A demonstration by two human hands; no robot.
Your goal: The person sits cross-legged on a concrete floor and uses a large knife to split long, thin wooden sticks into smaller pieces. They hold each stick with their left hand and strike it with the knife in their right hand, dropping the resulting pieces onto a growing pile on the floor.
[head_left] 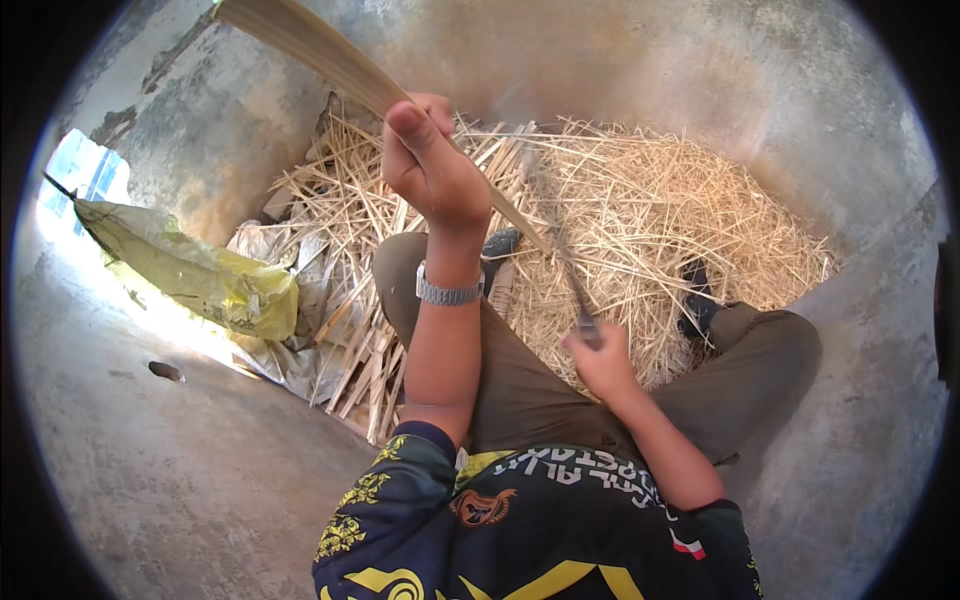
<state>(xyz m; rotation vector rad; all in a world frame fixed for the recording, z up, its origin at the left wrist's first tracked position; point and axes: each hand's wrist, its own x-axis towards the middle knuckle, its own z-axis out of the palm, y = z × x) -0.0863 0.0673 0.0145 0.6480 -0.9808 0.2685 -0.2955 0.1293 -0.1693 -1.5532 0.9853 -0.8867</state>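
Note:
My left hand [437, 165] is raised in front of me, its fingers and thumb closed round a long, flat bamboo strip [315, 52]. The strip slants from the upper left down past my wrist to the right, and its lower end meets the knife. In my right hand [604, 364], low above my lap, is the handle of a long knife [569, 262]. Its dark blade points up and away from me, smeared by motion, and crosses or touches the strip's lower end; contact is unclear.
Curly pale shavings [690, 215] heap up around my folded legs. Split strips [365, 330] lie piled at the left, next to a yellowish plastic sheet [240, 285]. A concrete wall [640, 60] rises close behind the heap. A small hole [166, 372] opens in the concrete at left.

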